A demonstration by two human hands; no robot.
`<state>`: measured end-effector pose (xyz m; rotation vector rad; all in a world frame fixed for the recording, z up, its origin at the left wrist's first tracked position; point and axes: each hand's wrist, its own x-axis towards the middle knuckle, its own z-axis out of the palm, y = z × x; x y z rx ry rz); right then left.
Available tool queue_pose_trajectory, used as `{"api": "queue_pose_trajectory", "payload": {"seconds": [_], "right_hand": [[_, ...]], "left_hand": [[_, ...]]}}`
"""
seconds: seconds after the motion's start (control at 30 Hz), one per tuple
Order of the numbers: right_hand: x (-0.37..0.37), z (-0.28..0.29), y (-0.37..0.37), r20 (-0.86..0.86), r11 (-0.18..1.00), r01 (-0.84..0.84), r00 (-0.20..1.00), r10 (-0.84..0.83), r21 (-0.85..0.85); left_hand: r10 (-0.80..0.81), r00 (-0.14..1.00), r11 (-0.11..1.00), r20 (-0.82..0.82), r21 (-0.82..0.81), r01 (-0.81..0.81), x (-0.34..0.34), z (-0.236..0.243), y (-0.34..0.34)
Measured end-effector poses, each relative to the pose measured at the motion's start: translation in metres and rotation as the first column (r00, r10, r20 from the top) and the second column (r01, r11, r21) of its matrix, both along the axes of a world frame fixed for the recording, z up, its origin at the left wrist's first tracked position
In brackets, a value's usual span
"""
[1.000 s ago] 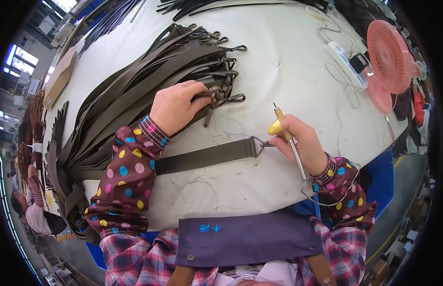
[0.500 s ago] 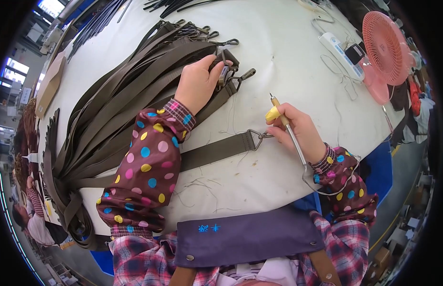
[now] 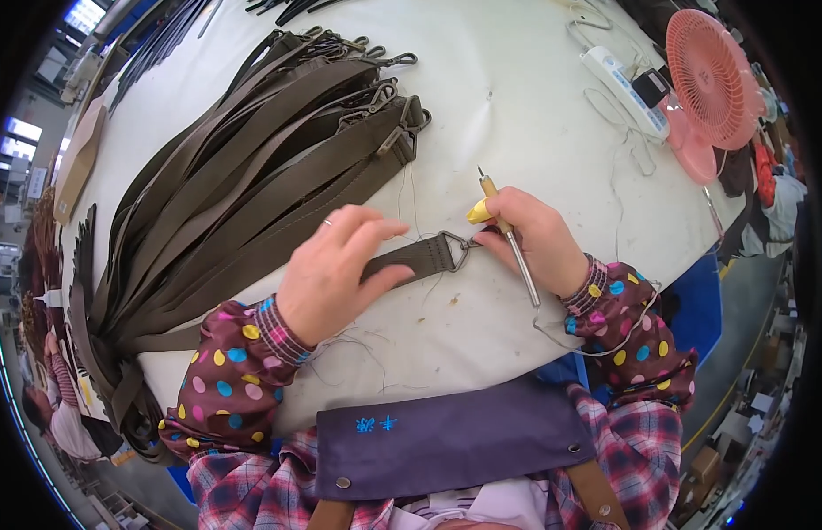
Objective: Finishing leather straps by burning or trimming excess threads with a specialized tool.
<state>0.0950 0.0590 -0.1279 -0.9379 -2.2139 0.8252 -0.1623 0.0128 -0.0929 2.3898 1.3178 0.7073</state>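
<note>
My left hand [image 3: 331,274], fingers spread and holding nothing visible, is over the single olive-brown strap [image 3: 408,259]. My right hand [image 3: 544,243], a yellow cover on one finger, is closed around a slim metal tool [image 3: 524,276] with a brass-coloured upper part, tip upward, and a thin cord at its lower end. Its fingertips are beside the clip at the strap's stitched end, where a metal ring [image 3: 455,253] lies; whether they grip it I cannot tell. Above and left of my hands lies a large pile of similar straps [image 3: 216,168] with metal clips [image 3: 393,138].
The white worktable [image 3: 490,124] holds dark strips [image 3: 146,53], a cardboard piece [image 3: 78,162], loose threads, a power strip [image 3: 619,86] with cords and a pink fan [image 3: 704,79]. A blue bin [image 3: 689,322] is under the right edge. Another person [image 3: 62,406] is at far left.
My left hand has let go of the clips on the pile and moved down to the single strap, fingers spreading. My right hand stays on the tool near the strap's end.
</note>
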Motion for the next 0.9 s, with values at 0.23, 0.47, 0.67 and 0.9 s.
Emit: {"api": "queue_pose_trajectory", "payload": {"seconds": [0.23, 0.47, 0.67, 0.9], "right_hand": [[-0.007, -0.006, 0.008, -0.044, 0.999, -0.006, 0.999, 0.008, 0.044], [-0.01, -0.004, 0.006, -0.189, 0.985, 0.137, 0.975, -0.117, 0.101], [-0.013, 0.012, 0.0, -0.503, 0.911, -0.09, 0.854, -0.138, -0.402], [-0.025, 0.015, -0.002, -0.495, 0.873, -0.175, 0.865, -0.086, -0.456]], "left_hand": [[0.008, 0.995, 0.98, -0.095, -0.195, -0.026, 0.012, -0.004, 0.0], [-0.098, 0.995, 0.949, 0.002, -0.301, 0.094, 0.024, -0.01, 0.025], [-0.067, 0.998, 0.947, 0.001, -0.315, 0.064, 0.024, -0.014, 0.018], [0.101, 0.942, 0.877, 0.319, -0.476, 0.067, 0.013, -0.021, 0.017]]}}
